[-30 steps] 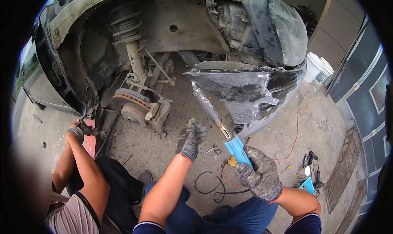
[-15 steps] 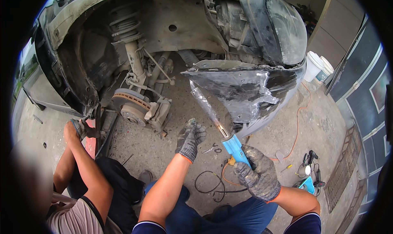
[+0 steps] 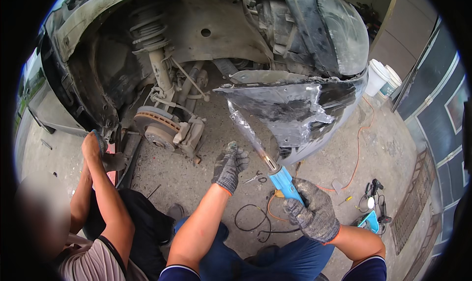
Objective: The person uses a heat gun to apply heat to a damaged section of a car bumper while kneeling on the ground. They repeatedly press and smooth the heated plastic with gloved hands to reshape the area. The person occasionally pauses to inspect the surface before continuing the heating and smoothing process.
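My right hand [image 3: 314,209], in a grey knit glove, grips the blue handle of a soldering-iron-like heating tool [image 3: 286,182]. Its long, stained metal barrel points up and left, with the tip close to the lower left edge of a scuffed black bumper [image 3: 290,109]. White patches and bare, scraped areas mark that bumper. Below and left of the barrel, my gloved left hand [image 3: 229,167] is raised with its fingers curled together. Anything between those fingers is too small or hidden to make out.
A brake disc [image 3: 157,126] and strut [image 3: 160,67] stand exposed in the wheel arch. At left another person's hands [image 3: 93,150] work near a red stand. Pliers [image 3: 253,177], cables [image 3: 250,224], an orange hose [image 3: 361,143] and white buckets [image 3: 377,78] are on the floor.
The heating tool and my right hand have shifted slightly right and down. My left hand has hardly moved. The other person's hands have risen a little.
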The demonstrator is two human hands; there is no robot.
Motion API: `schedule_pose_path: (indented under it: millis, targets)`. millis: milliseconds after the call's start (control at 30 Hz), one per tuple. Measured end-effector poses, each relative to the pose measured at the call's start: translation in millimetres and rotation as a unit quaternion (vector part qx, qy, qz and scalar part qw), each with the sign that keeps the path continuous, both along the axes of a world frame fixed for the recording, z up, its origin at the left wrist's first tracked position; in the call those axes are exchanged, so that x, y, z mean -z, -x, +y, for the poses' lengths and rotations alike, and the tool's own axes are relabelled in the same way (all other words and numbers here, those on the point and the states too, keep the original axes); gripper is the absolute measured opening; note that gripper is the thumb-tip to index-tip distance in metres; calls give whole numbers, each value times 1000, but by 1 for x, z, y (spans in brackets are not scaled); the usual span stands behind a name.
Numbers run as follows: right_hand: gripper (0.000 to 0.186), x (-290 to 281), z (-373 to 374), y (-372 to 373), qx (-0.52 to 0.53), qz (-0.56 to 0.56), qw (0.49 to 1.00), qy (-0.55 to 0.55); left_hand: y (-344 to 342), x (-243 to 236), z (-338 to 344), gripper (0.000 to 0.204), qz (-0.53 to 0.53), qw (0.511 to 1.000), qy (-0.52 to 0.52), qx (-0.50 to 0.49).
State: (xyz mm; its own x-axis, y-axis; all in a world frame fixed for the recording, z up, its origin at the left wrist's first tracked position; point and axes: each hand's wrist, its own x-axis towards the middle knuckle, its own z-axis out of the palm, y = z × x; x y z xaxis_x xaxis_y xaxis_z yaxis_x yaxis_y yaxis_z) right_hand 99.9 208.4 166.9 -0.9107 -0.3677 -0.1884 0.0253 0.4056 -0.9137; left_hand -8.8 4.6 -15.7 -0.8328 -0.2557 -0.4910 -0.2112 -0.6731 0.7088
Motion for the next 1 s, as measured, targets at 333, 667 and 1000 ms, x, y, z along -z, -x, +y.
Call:
schedule_pose_path:
  millis: [333,667,1000]
  targets:
    - [46,0,0,-2,-2,5,1000,7,4,16,-3,28,27,999,-17,7]
    - [46,-1,-1,-2,-4,-11,1000,1,-5,0,0,28,28,1000,1,5]
    - [46,1,-1,-5,18,3,1000,22,0,6,-2,27,1,1000,0,9]
